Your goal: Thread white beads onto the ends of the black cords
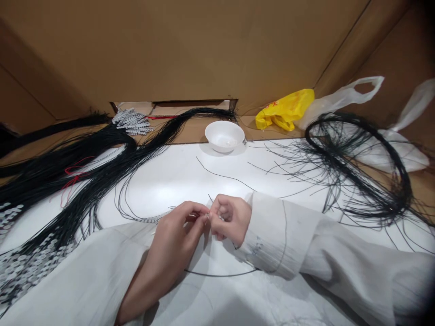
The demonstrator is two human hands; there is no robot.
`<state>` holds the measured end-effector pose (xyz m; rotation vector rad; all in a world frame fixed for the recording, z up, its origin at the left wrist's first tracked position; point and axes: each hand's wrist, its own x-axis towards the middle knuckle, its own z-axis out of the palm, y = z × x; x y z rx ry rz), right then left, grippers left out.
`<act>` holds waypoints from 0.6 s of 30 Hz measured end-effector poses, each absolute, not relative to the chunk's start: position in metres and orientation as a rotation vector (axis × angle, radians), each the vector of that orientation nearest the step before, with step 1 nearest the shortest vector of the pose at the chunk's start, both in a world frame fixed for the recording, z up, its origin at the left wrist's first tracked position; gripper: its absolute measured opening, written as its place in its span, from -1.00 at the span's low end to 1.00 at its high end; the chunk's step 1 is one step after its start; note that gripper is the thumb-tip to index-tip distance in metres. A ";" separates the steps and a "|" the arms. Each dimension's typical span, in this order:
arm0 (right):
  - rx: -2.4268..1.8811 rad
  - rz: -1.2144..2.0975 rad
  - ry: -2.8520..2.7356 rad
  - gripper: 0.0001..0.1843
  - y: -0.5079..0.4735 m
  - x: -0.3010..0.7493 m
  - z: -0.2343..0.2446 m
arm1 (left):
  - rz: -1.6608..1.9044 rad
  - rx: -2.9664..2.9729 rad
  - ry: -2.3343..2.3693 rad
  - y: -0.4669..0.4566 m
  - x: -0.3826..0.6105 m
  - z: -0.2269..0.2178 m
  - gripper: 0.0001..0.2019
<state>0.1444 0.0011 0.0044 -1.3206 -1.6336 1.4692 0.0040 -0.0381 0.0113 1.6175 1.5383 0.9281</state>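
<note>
My left hand (pixel 180 240) and my right hand (pixel 233 219) meet fingertip to fingertip above the white work surface. A tiny pale, shiny piece (pixel 208 216) shows between the pinched fingertips, too small to name. From behind the right fingers pokes the end of a thin black cord (pixel 210 198); a longer stretch of black cord (pixel 220 275) curves below both hands. Both hands are closed in a pinch, and the fingers hide most of what they grip. Close behind the left hand lie small white beaded strands (pixel 151 219).
A white bowl (pixel 224 136) stands at the back. Bundles of black cords (pixel 112 167) with white beaded ends (pixel 37 267) fill the left. To the right are a coil of black cord (pixel 370 167), a yellow bag (pixel 285 109) and white plastic bags (pixel 397 149). Cardboard (pixel 190 50) walls the back.
</note>
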 end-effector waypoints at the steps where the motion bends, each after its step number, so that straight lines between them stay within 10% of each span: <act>1: -1.313 1.479 -1.621 -0.95 0.001 0.144 0.004 | 0.937 1.591 1.503 -0.037 0.004 0.012 -0.89; 18: -1.227 1.497 -1.588 -0.89 0.000 0.143 0.001 | 0.977 1.393 1.377 -0.033 0.004 0.017 -0.88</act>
